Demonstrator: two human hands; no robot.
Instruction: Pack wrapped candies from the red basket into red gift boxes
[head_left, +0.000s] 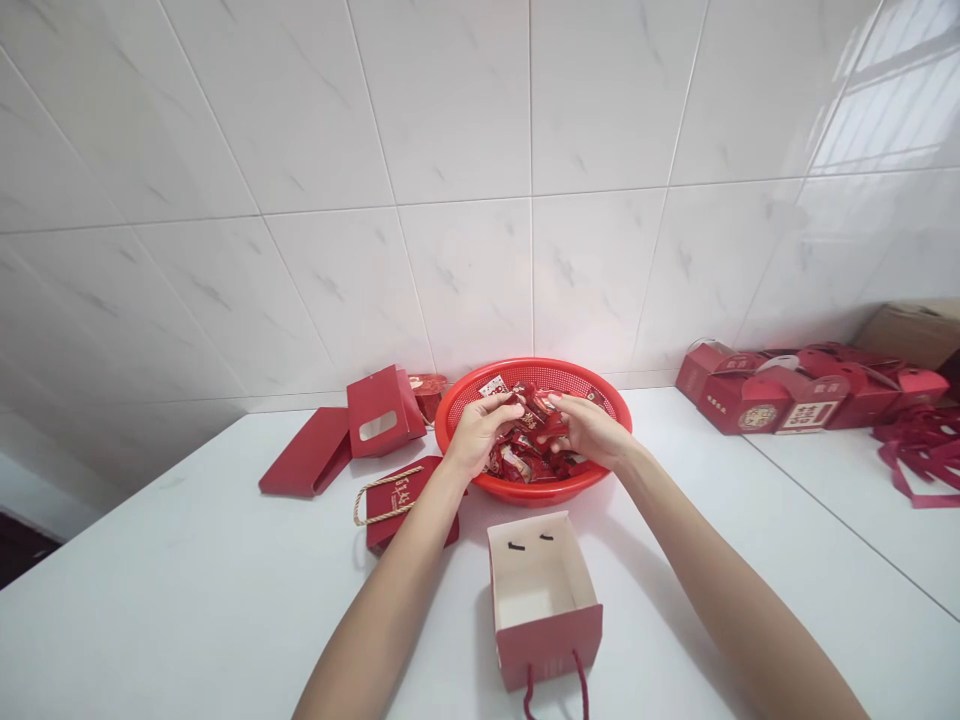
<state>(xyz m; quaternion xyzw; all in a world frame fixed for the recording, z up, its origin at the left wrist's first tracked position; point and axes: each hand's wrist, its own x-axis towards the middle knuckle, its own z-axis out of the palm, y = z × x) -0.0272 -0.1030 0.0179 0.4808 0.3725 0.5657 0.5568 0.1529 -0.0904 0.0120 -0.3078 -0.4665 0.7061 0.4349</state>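
Observation:
A red plastic basket (551,492) by the wall holds many red-wrapped sweets (529,462). Over its left part is my left hand (484,428), fingers curled, with thumb and fingertips pinched on a small dark red wrapped piece. My right hand (589,428) is over the right part, its fingers spread and bent beside a red wrapped sweet; whether it grips one is unclear. In front of the basket stands an open red gift box (551,640) with a pale interior and dark red cord handles. Nothing shows inside it.
Left of the basket lie a flat red box (307,452), a red box with a window (384,412) and a red bag with a rope handle (397,500). At the right stand several red boxes (810,390), red ribbons (919,445) and a brown carton (911,335).

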